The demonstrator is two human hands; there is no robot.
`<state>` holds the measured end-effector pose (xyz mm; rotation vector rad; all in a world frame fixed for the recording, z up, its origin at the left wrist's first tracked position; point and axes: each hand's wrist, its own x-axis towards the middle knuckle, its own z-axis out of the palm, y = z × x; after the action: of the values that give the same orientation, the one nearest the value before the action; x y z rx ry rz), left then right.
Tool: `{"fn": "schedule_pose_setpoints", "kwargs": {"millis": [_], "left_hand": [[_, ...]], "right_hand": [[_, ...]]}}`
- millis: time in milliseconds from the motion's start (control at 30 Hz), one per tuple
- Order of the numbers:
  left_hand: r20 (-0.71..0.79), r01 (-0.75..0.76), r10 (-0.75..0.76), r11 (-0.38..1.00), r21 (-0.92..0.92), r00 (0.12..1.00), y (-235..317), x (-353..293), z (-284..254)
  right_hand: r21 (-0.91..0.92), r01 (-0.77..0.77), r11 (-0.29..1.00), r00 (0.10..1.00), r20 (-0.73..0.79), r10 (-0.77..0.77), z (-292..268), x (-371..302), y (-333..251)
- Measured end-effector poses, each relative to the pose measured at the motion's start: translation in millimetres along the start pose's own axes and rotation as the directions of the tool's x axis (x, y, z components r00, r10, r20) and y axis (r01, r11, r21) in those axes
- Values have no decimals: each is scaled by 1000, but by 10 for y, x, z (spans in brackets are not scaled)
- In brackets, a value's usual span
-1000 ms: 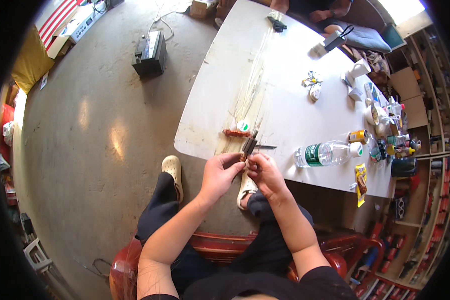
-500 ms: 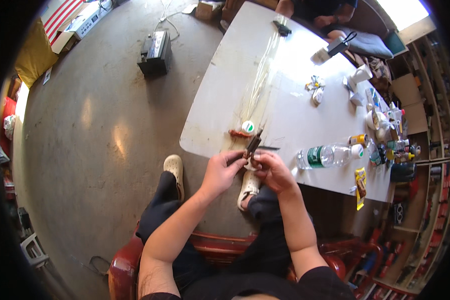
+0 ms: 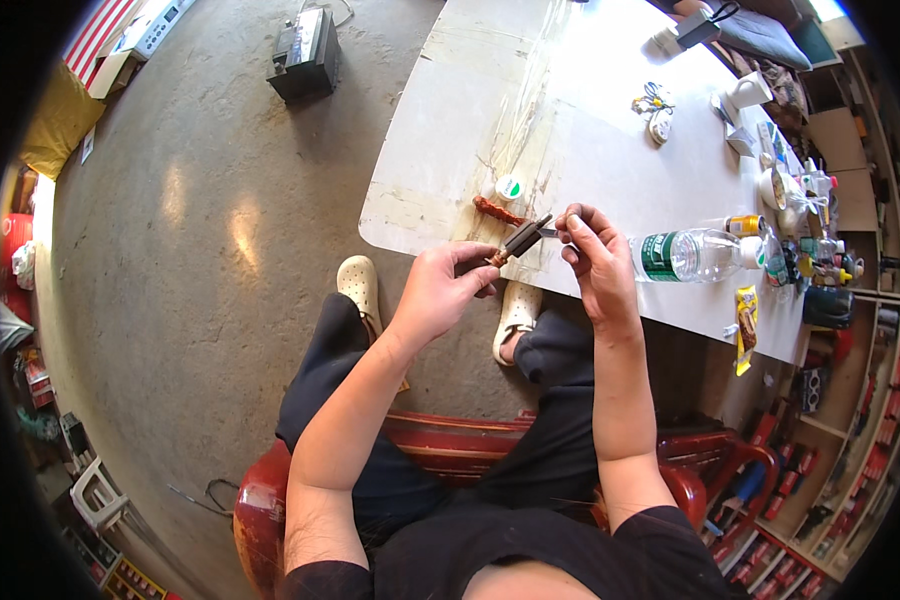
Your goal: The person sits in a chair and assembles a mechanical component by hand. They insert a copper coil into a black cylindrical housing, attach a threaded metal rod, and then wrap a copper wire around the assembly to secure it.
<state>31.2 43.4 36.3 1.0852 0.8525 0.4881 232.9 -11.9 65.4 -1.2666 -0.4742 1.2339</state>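
Note:
My left hand point(image 3: 450, 288) grips a small motor rotor point(image 3: 522, 238), dark with copper-coloured winding at its lower end and a thin shaft at the upper one. It is held tilted over the table's near edge. Just to its right my right hand point(image 3: 602, 262) is raised, thumb and forefinger pinched together; whatever is between them is too fine to make out. Beyond the rotor, a reddish-brown bundle of wire point(image 3: 497, 210) lies on the white table point(image 3: 410, 170). Beside that bundle sits a white round tub with a green mark point(image 3: 510, 187).
A clear plastic bottle point(image 3: 698, 256) lies at the right, near a yellow wrapper point(image 3: 745, 330) and a can point(image 3: 742, 226). Long pale strands point(image 3: 520, 110) stretch along the tabletop. A cable bundle point(image 3: 654, 108) and white mug point(image 3: 750, 90) are farther back. A black battery point(image 3: 305, 58) stands on the floor.
My right hand has parted from the rotor and moved up and right. My left hand still holds the rotor, now tilted more to the right. The view has shifted, so the table sits higher.

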Motion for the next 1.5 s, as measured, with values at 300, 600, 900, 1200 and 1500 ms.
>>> {"fn": "schedule_pose_setpoints", "kwargs": {"millis": [300,600,900,1200,1500], "left_hand": [[-51,-134,143,978,159,988,-31,35,18],[104,46,-24,976,-212,994,-46,-5,6],[167,89,-45,960,-267,985,-3,-30,-1],[240,188,-114,932,-309,964,62,-44,-9],[129,130,-92,937,-324,987,-46,-9,47]], "right_hand": [[-125,197,972,979,73,-189,45,-52,-8],[-4,71,997,997,22,-71,50,-17,-86],[-113,212,971,965,184,-189,46,-53,-125],[-291,243,925,968,132,-213,80,-22,-60],[-405,214,889,977,86,-196,128,-18,39]]}}
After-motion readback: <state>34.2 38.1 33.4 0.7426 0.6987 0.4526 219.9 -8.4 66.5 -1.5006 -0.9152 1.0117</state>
